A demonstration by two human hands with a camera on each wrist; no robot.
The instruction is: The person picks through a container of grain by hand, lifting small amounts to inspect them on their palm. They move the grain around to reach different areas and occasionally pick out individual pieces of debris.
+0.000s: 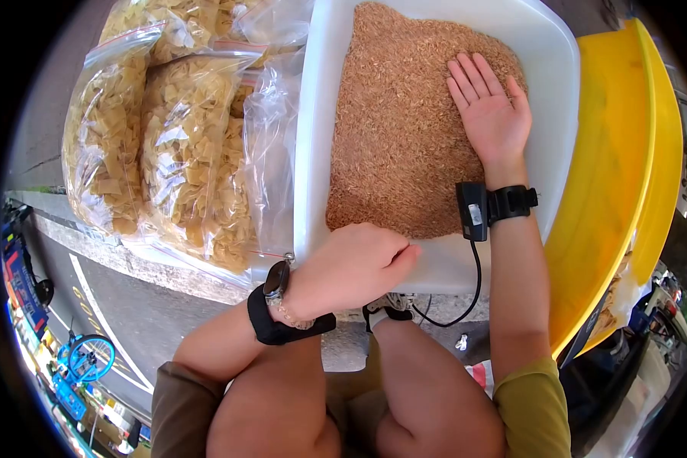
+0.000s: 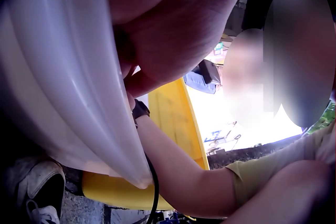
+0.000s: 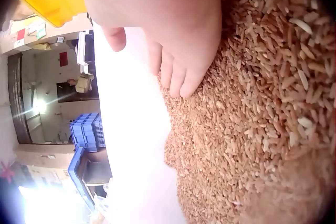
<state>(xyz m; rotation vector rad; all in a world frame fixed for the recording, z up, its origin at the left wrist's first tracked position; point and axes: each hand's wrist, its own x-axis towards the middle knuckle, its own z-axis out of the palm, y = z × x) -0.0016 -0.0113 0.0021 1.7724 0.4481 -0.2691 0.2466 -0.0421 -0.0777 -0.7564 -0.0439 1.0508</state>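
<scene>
A white tub (image 1: pixel 553 99) holds a broad heap of reddish-brown rice grains (image 1: pixel 404 114). My right hand (image 1: pixel 496 122) lies palm up over the right side of the heap, fingers straight and thumb apart, holding nothing. In the right wrist view its fingers (image 3: pixel 178 77) are right at the grains. My left hand (image 1: pixel 351 263) is at the tub's near rim, back of the hand upward and thumb to the right. Most of its fingers are hidden beneath it, and I cannot tell whether they grip the rim. In the left wrist view its palm (image 2: pixel 173 35) overlaps the tub's wall.
Clear plastic bags (image 1: pixel 183 153) of pale yellow flat pieces stand left of the tub. A large yellow bin (image 1: pixel 603 153) is close on the right. A black cable (image 1: pixel 478 286) hangs from the right wrist camera. Blue crates (image 3: pixel 86 132) show farther off.
</scene>
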